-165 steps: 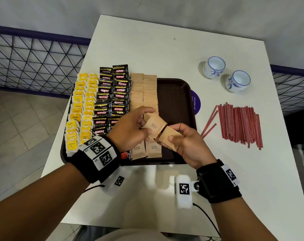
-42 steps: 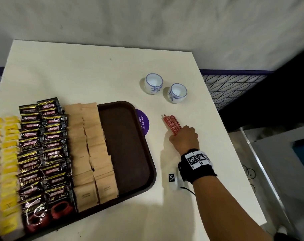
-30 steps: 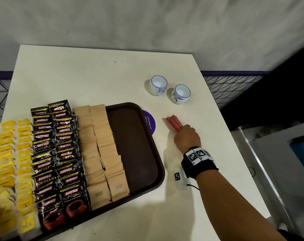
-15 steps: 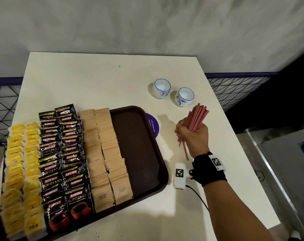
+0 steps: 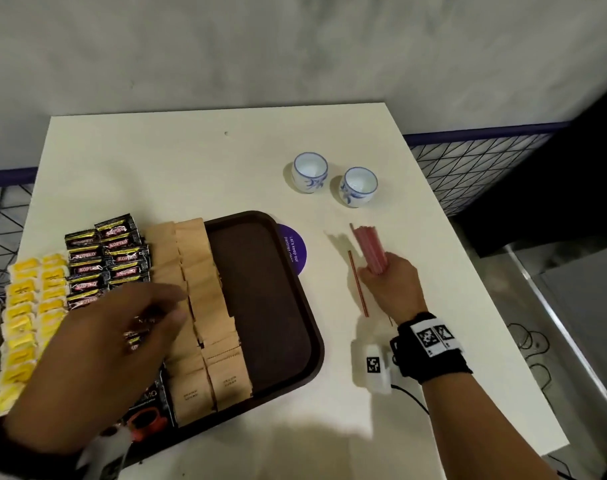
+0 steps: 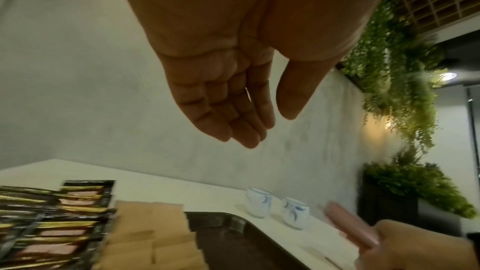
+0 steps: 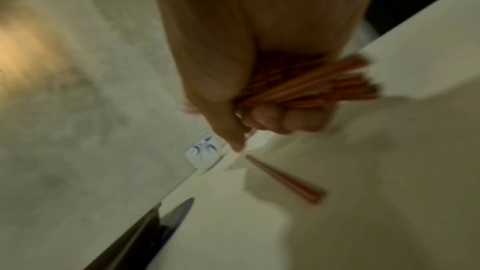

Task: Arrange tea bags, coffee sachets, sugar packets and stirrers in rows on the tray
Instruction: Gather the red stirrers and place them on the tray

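At the far left of the head view we see the yellow tea bags (image 5: 26,317) in two columns, next to them the black coffee sachets (image 5: 109,254), then the brown sugar packets (image 5: 205,306), all lying in rows that run from the lower edge toward the upper part of the frame. Our left hand (image 5: 122,344) hovers over the coffee and sugar rows with its fingers straight and loose, and it holds nothing; the left wrist view shows the palm empty. To the right of the sugar, the brown tray (image 5: 278,306) has a bare strip, and we judge that this strip is the place for the last item. Further right, on the white tabletop (image 5: 191,168), our right hand (image 5: 392,285) has its fingers wrapped around a bundle of red stirrers (image 5: 371,249). The bundle points to the upper left of the frame, away from us, so its long axis is almost parallel to the rows on the tray. One loose stirrer (image 5: 357,284) lies on the tabletop just left of this hand, between it and the tray, with nearly the same direction. The bare strip lies to the left of the right hand, and the right hand is the nearer one to it, so we think the bundle needs only a sideways move with little turning. Two small cups (image 5: 333,181) stand in the upper right, well apart from the stirrers.
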Demonstrator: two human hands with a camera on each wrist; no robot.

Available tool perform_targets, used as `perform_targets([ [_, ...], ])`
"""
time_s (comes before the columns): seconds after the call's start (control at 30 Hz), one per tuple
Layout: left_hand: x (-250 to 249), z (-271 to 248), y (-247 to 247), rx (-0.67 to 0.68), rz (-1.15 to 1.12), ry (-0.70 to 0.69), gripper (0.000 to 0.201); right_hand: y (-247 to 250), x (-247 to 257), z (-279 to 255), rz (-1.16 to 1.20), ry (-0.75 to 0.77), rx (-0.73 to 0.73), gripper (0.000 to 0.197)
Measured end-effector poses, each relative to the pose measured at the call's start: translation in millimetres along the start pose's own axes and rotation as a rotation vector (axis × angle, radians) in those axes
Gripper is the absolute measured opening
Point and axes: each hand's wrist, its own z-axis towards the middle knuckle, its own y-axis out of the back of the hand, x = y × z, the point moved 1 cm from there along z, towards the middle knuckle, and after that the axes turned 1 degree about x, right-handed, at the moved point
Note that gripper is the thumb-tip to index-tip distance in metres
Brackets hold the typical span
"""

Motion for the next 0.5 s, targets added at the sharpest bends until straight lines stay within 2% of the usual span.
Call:
perform_targets([
  [0.07, -11, 9, -14, -0.029, 0.019, -0.066, 0.018, -5, 3, -2, -0.15, -0.024, 0.075, 0.019],
  [0.2, -3, 4, -32, 0.01, -0.019, -0.024, 0.016, -13, 13, -9, -0.332, -0.082, 0.054, 0.017],
  [0.37, 9, -5, -56, 0.097, -0.024, 0.037, 0.035, -16, 24, -14, -0.358, -0.144, 0.088, 0.019],
  [0.5, 8, -9, -74, 0.128, -0.016, 0.003, 0.032, -16, 29, -12, -0.396, -0.132, 0.126, 0.02],
])
